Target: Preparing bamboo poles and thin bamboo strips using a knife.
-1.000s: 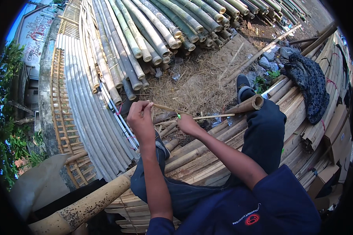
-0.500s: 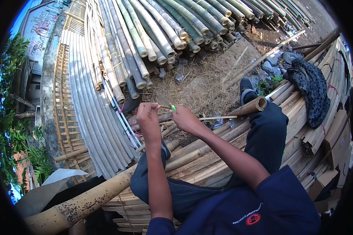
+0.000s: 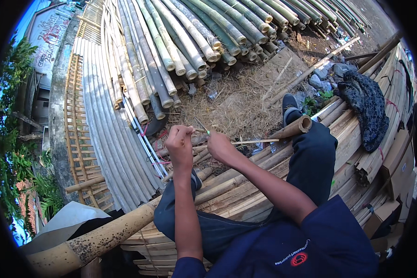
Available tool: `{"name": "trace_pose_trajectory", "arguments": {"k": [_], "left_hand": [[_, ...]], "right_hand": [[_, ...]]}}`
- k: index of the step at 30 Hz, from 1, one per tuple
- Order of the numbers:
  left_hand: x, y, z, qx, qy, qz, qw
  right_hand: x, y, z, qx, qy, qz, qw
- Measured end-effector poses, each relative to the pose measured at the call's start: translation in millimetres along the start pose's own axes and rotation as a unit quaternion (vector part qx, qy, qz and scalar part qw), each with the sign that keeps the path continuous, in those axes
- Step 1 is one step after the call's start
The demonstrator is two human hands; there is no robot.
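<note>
Between finger and thumb, my left hand [image 3: 180, 144] pinches the end of a thin bamboo strip [image 3: 199, 130]. My right hand [image 3: 220, 147] is wrapped round a knife with a green handle [image 3: 208, 132]. Its narrow blade [image 3: 200, 123] points up and to the left, close to the strip and just right of my left fingers. Past my right hand, a pale bamboo strip [image 3: 257, 141] runs toward the cut bamboo pole [image 3: 297, 127] by my right knee. My hand hides whether these are one strip.
Long bamboo poles [image 3: 190, 41] lie stacked ahead. Corrugated sheeting [image 3: 109, 134] and a bamboo lattice [image 3: 74, 120] are at left. Split bamboo [image 3: 245, 192] lies beneath my legs, with a thick spotted pole [image 3: 111, 231] across the lower left. Dark patterned cloth [image 3: 363, 109] drapes over bundles at right.
My right hand has shifted slightly right and down, and the knife blade now tilts further up from the strip. My left hand has moved slightly right and down, still pinching.
</note>
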State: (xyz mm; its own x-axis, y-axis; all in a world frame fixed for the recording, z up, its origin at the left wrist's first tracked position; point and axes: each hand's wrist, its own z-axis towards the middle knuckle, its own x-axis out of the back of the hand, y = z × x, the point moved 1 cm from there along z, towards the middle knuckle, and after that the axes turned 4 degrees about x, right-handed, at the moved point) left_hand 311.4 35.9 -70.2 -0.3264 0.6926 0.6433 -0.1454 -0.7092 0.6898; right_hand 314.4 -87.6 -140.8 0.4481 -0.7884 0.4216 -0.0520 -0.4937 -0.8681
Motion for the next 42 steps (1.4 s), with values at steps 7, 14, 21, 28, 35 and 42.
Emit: {"name": "trace_pose_trajectory", "arguments": {"k": [7,14,21,28,35,42], "left_hand": [[3,-3,1,0.025,-0.001,-0.026,0.999],[1,-4,0,0.007,-0.010,-0.021,1.000],[1,-7,1,-0.011,-0.032,0.004,0.999],[1,-4,-1,-0.044,-0.018,0.006,0.999],[0,-2,0,0.014,-0.009,-0.043,0.999],[-2,-6,-1,-0.016,-0.007,-0.030,0.999]], "right_hand": [[23,-49,-4,0.010,0.016,0.080,0.997],[4,7,0,-0.014,-0.010,0.058,0.998],[26,-38,-5,-0.038,-0.002,0.141,0.989],[24,-31,-13,0.034,0.036,0.021,0.999],[10,-16,-2,0.035,-0.003,0.024,0.999],[33,-36,-8,0.067,-0.035,-0.006,0.997]]}}
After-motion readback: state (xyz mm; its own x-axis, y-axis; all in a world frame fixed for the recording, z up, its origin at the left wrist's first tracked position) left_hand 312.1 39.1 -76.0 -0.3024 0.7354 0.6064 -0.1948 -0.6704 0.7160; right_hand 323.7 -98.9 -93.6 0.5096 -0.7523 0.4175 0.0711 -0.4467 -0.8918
